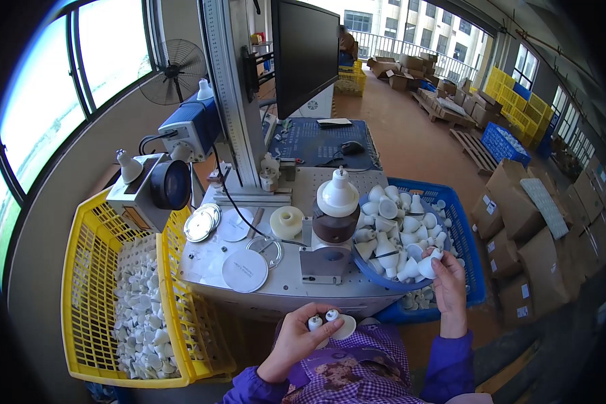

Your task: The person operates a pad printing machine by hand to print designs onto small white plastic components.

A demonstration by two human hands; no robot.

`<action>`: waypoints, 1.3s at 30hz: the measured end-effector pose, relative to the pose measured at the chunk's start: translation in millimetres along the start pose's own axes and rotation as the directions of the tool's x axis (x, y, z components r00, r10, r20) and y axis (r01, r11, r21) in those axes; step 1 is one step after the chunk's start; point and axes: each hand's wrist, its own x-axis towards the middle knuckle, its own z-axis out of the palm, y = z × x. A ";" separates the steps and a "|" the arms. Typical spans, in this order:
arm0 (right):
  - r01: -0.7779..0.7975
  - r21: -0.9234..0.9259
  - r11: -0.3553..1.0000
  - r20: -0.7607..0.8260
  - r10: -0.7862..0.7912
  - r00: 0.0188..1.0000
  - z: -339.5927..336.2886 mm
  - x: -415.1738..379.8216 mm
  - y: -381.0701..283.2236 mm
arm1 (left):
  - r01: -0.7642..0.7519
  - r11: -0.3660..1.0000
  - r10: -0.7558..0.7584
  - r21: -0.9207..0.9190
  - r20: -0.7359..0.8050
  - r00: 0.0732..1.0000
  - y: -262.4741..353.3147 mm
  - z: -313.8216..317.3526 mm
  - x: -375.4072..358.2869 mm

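Head view, with clock directions taken from the frame's centre. At six o'clock, the left hand (295, 338) is closed on two white lamp housings (344, 327), contact ends upward. At four o'clock, the right hand (451, 279) pinches a single lamp housing (427, 266) beside the heaped blue basin (382, 281). Towards five, near centre, a seated lamp housing (339, 195) stands upright on a brown cylindrical holder (334, 230). Probable faults: a dropped piece—two smooth shells share one grip—or spillage, should the right hand jostle the basin's loose pile.
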 end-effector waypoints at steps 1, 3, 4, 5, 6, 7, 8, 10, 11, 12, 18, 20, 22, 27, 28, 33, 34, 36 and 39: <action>-0.003 -0.002 1.000 0.007 0.003 1.000 -0.1 -0.9 0.0 | -0.006 1.000 0.006 -0.014 0.006 1.000 0.6 -0.8 -1.1; -0.002 -0.008 1.000 0.023 0.002 1.000 2.9 -0.3 -0.5 | -0.023 0.999 0.023 -0.039 0.001 1.000 -0.8 -2.0 -3.3; 0.004 -0.004 1.000 0.013 -0.004 1.000 4.8 0.1 -0.8 | -0.033 0.998 0.033 -0.059 -0.001 0.999 -1.4 -2.2 -4.6; 0.010 0.001 1.000 0.003 -0.010 1.000 6.4 0.0 -1.9 | -0.037 0.997 0.037 -0.064 -0.003 0.999 -1.0 -2.5 -6.1; 0.014 -0.003 1.000 0.007 -0.014 1.000 8.4 0.0 -3.7 | -0.033 0.997 0.033 -0.064 -0.002 0.999 0.2 -2.8 -7.5; 0.012 0.003 1.000 0.019 -0.012 1.000 10.6 -0.3 -5.6 | -0.029 0.998 0.029 -0.061 0.001 1.000 1.1 -3.3 -8.3; 0.010 0.010 1.000 0.030 -0.010 0.999 12.4 -1.1 -6.5 | -0.032 0.998 0.032 -0.062 0.000 0.999 0.8 -3.8 -8.9; 0.015 0.000 1.000 0.029 -0.015 0.999 14.2 -3.4 -5.6 | -0.027 0.997 0.027 -0.069 0.001 1.000 -0.8 -4.8 -10.9; 0.020 -0.009 1.000 0.028 -0.020 0.999 14.9 -4.5 -4.8 | -0.028 0.997 0.028 -0.068 0.002 1.000 -1.0 -5.0 -12.0; 0.022 -0.008 1.000 0.027 -0.021 0.999 15.6 -5.8 -3.5 | -0.040 0.997 0.040 -0.065 0.002 0.999 -1.1 -5.1 -12.9; -0.002 0.019 1.000 0.002 0.002 1.000 21.3 -11.3 -4.0 | -0.019 0.998 0.020 -0.056 0.020 1.000 -3.9 -2.4 -13.4; -0.012 0.021 1.000 0.038 0.011 0.999 21.7 -11.1 -4.1 | 0.010 0.998 -0.009 -0.060 0.025 1.000 -2.3 -0.4 -13.7; -0.012 0.031 0.999 0.051 0.010 0.999 21.6 -9.7 -1.6 | 0.001 0.998 0.000 -0.067 0.018 1.000 -1.9 0.6 -13.8; -0.011 0.041 0.999 0.039 0.009 0.999 21.1 -7.2 8.2 | 0.017 0.999 -0.018 -0.033 -0.003 1.000 -5.9 -0.2 -13.2; -0.027 0.041 0.999 0.042 0.025 0.999 20.7 -7.0 8.4 | 0.019 1.000 -0.019 -0.021 -0.005 1.000 -6.6 -0.4 -12.8; -0.003 0.041 0.999 0.056 0.001 0.998 19.1 -6.7 5.3 | -0.044 0.999 0.044 0.016 -0.009 0.999 12.9 1.5 -8.5; -0.003 0.043 0.999 0.069 0.000 0.998 19.1 -6.4 2.6 | -0.088 0.996 0.088 0.015 -0.006 0.996 19.5 2.3 -7.4; 0.000 0.049 0.999 0.080 -0.004 0.997 19.3 -5.4 -1.1 | -0.136 0.989 0.136 0.060 0.000 0.991 34.8 4.0 -4.9; 0.011 0.054 0.998 0.054 -0.014 0.998 21.1 -4.1 -4.4 | -0.248 0.958 0.247 0.141 0.021 0.969 48.5 5.1 3.0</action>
